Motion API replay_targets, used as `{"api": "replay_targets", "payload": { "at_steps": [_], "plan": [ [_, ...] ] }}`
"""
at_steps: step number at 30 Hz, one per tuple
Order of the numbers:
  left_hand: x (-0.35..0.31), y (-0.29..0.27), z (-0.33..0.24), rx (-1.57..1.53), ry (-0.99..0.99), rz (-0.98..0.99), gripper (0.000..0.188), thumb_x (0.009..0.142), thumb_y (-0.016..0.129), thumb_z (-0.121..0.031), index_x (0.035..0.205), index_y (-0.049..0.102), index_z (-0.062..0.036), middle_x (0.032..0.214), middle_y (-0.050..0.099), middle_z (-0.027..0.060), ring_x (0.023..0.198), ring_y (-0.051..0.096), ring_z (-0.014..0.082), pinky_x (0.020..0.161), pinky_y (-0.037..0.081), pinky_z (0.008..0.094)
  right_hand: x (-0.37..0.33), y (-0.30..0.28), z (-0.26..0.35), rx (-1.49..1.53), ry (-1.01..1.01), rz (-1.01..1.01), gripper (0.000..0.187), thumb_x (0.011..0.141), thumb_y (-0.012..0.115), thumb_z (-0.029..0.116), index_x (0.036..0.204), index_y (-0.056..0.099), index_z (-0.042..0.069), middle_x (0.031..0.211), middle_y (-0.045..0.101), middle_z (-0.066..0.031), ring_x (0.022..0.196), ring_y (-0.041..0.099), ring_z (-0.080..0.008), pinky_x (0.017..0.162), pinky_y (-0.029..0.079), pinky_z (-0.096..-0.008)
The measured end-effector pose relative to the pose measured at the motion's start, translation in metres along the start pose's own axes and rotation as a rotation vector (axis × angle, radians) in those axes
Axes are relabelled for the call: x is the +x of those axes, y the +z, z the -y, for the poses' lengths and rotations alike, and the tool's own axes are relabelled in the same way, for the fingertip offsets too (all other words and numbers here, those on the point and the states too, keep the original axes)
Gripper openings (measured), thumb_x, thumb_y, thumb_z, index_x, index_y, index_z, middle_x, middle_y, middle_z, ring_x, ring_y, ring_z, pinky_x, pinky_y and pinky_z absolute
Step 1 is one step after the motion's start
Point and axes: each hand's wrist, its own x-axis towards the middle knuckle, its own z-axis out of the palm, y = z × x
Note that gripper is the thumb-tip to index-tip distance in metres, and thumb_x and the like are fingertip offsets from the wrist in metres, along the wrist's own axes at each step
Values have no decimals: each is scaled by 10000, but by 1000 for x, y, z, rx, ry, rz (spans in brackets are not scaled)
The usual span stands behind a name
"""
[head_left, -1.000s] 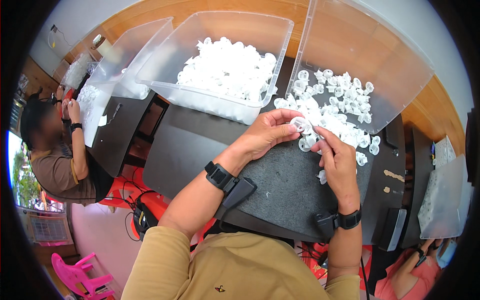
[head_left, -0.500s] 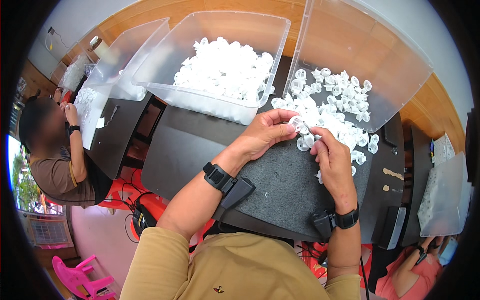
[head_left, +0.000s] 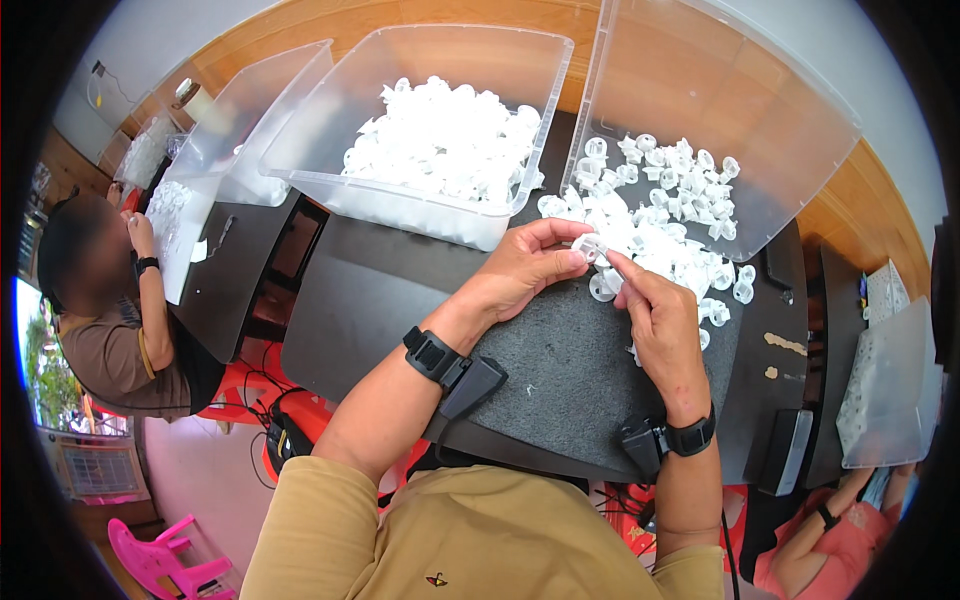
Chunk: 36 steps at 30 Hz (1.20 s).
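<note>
Between its thumb and index finger, my left hand (head_left: 535, 262) pinches a small white plastic part (head_left: 588, 247) with a round ring-like end. My right hand (head_left: 655, 315) is closed beside it, its index fingertip against the part's right side. A thin sliver of something shows at the right fingertips, too small to name. Just beyond both hands, a heap of similar white plastic parts (head_left: 655, 235) spills from a tipped clear plastic bin (head_left: 730, 70). Under my hands lies a dark grey mat (head_left: 545, 375).
A clear bin (head_left: 400, 215) full of white parts stands at the back left of the dark table (head_left: 345, 320). A person (head_left: 125, 340) works at a table on the left; another person (head_left: 825, 545) sits at the lower right. A pink chair (head_left: 165, 560) stands on the floor.
My right index finger has stretched forward and moved up to the white part, and the right hand has shifted slightly left. My left hand keeps its pinch on the part.
</note>
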Motion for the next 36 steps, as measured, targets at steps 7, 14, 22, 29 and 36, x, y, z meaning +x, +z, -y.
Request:
{"api": "replay_targets", "payload": {
  "at_steps": [7,14,22,29,36],
  "plan": [
    [0,-2,0,8,-1,-8,329,876,636,-21,1198,571,-22,1164,587,57,1025,588,120,913,514,268,1,3,0,-9,-21,-18,404,823,526,-46,1179,652,97,702,622,-125,617,616,-258,614,481,-355],
    [0,-1,0,9,2,-4,327,869,639,-7,1189,575,-17,1171,586,65,1013,597,129,915,519,271,0,3,1,-33,-26,-21,382,822,533,-41,1158,660,88,697,616,-132,617,615,-269,606,475,-365],
    [-1,1,1,55,12,-22,337,854,649,17,1182,575,5,1161,598,82,1010,609,137,910,525,270,-3,5,3,-99,-44,-26,373,819,537,-37,1150,658,86,723,615,-149,648,612,-316,616,473,-396],
    [0,4,3,234,89,6,307,810,687,41,1111,626,22,1161,608,90,1010,610,143,905,511,278,-6,1,6,-279,-61,1,330,829,533,-4,1115,662,98,766,631,-153,700,620,-352,610,474,-444],
    [-1,8,0,333,55,-18,300,827,676,24,1121,619,22,1138,617,90,995,615,140,905,513,278,-5,-8,5,-298,-79,21,325,825,534,0,1101,670,105,780,646,-147,702,627,-349,611,485,-438]
  ]
}}
